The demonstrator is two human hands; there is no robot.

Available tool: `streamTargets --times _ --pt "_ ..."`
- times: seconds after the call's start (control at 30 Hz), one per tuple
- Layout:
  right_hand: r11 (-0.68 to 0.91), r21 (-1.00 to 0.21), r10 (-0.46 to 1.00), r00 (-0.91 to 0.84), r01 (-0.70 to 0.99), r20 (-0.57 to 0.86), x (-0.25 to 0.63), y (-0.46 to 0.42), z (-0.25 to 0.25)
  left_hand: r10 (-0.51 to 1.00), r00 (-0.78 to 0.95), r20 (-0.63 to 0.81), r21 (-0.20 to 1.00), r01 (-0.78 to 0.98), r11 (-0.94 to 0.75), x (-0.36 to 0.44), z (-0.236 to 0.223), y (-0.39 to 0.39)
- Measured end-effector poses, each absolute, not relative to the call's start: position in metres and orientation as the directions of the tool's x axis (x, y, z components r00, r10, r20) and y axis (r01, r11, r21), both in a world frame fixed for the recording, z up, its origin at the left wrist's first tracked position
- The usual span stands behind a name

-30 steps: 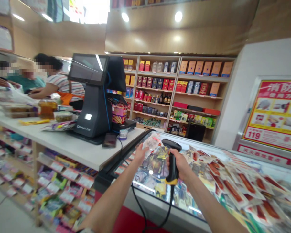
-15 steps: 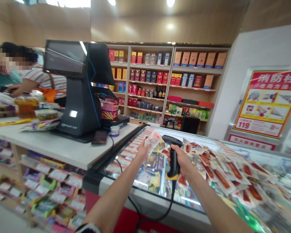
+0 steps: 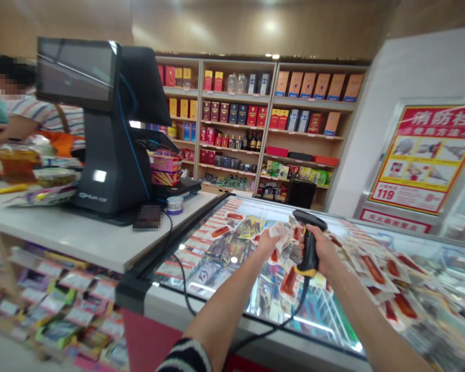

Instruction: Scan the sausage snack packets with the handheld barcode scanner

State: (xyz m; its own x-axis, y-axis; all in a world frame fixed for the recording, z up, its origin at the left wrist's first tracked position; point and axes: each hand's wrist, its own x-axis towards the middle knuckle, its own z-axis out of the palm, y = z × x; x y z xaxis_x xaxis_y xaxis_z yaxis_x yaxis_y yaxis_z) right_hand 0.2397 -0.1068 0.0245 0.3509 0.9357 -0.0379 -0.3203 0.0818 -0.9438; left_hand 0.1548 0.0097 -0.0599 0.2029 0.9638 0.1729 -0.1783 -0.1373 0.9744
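Note:
My right hand (image 3: pixel 322 252) is wrapped round the handle of a black and yellow barcode scanner (image 3: pixel 311 247), its head tilted up and its cable hanging down. Just left of it, my left hand (image 3: pixel 268 244) pinches a clear and whitish plastic packet (image 3: pixel 279 232); its contents are blurred. Both hands are above the glass top of a chest freezer (image 3: pixel 201 276). Beneath the scanner lies a packed red sausage (image 3: pixel 292 281). Another sausage packet (image 3: pixel 220 231) rests on the glass further left. A pile of sausage packets (image 3: pixel 374 271) spreads over the right side.
A checkout terminal (image 3: pixel 108 134) stands on the white counter (image 3: pixel 101 235) at left, near a small round tub (image 3: pixel 174 205). Snack racks (image 3: pixel 70 315) are below. Shelves of boxed bottles (image 3: pixel 232 119) line the back wall. Another person (image 3: pixel 42 119) stands at far left.
My view has turned slightly right and down. Both hands have shifted right over the glass, still holding the packet and scanner. Sausage packets on the left part of the glass now show.

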Motion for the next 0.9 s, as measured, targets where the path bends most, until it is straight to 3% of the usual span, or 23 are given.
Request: streamTargets --times 0.2,0.37,0.6,0.9 --pt "0.096 -0.943 0.889 0.453 -0.319 -0.062 0.267 -0.108 0.015 0.976 0.007 0.218 0.924 0.320 -0.209 0.095 -0.048 0.035" --pt "0.046 -0.951 0.905 0.416 -0.306 -0.090 0.254 -0.104 0.003 0.950 -0.151 0.271 0.833 0.532 -0.153 0.001 -0.057 0.055" --pt "-0.031 -0.983 0.966 0.248 -0.181 -0.076 0.197 -0.106 0.003 0.921 -0.105 0.375 0.797 0.543 -0.263 -0.019 -0.072 0.055" --pt "-0.045 -0.992 0.996 0.073 -0.115 -0.054 0.136 -0.108 0.013 0.809 -0.042 0.587 0.735 0.446 -0.510 -0.055 -0.049 0.031"
